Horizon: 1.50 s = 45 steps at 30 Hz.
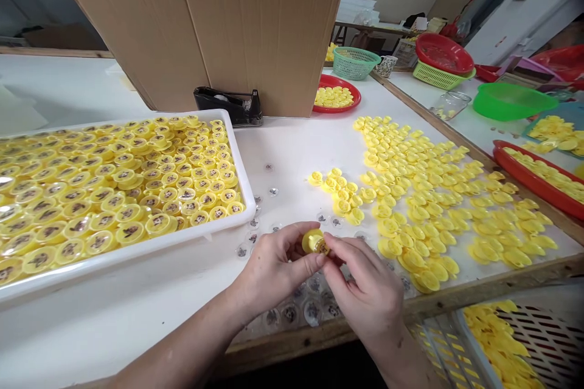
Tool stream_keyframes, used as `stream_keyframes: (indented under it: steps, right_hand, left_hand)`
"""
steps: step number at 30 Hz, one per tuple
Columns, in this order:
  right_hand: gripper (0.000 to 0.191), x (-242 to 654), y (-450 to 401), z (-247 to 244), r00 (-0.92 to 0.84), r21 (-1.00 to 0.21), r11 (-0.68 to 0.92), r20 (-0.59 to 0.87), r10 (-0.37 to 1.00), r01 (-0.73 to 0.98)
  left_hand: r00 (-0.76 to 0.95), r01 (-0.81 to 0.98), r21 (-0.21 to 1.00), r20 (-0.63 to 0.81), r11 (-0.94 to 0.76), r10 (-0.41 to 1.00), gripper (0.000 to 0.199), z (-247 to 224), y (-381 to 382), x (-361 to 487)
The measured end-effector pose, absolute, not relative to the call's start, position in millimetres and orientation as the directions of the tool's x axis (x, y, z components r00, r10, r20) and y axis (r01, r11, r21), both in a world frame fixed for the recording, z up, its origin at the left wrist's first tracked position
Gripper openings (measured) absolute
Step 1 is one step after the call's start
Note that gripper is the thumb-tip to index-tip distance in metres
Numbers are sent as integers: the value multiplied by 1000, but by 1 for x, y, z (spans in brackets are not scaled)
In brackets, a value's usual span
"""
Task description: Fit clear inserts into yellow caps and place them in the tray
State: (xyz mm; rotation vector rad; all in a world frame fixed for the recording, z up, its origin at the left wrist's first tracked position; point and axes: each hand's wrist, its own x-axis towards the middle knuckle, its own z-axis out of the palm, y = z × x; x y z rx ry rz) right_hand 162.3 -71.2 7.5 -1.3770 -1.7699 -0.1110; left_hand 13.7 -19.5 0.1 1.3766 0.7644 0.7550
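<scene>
As the left hand (278, 258) and right hand (368, 279), grips narrow, pinch one yellow piece (312, 242) over the worktop (292, 149), the white tray (247, 194) brims with pictured pieces (124, 176), seemingly done; many yellow cups (420, 200) and clear discs (289, 315) lie loose, apparently waiting.

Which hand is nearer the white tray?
Left. The left hand is right of the white tray, apart from it; the right hand is farther right, beyond the left.
</scene>
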Motion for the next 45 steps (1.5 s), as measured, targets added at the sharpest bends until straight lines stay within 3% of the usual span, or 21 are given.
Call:
stream_keyframes:
  steps: [15,20,25,29,32,35,45]
  right_hand:
    - [39,164,-72,2,7,-489,440,675,738,753]
    - [41,163,-69,0,-17,-460,438,675,738,772]
    - [41,163,-69,4,-18,-459,436,673,740,774]
    - [39,167,-72,4,27,-557,408,614,789,723]
    - [37,169,-73,2,86,-681,378,543,835,628]
    - [34,169,-74,1,123,-729,341,501,857,594]
    - [29,164,-74,7,80,-549,350,612,786,759]
  left_hand:
    - [532,28,997,43,-68,846,50,10,-21,12]
    - [528,57,995,38,-80,849,52,7,-21,12]
    - [556,-81,991,-44,107,830,54,4,-21,13]
    - [609,-251,913,-111,323,785,50,7,-17,14]
    - [606,-239,907,-139,346,783,44,10,-15,15]
    - [583,-196,930,-145,311,800,41,8,-16,15]
    - [555,-10,992,-101,128,826,42,7,-20,16]
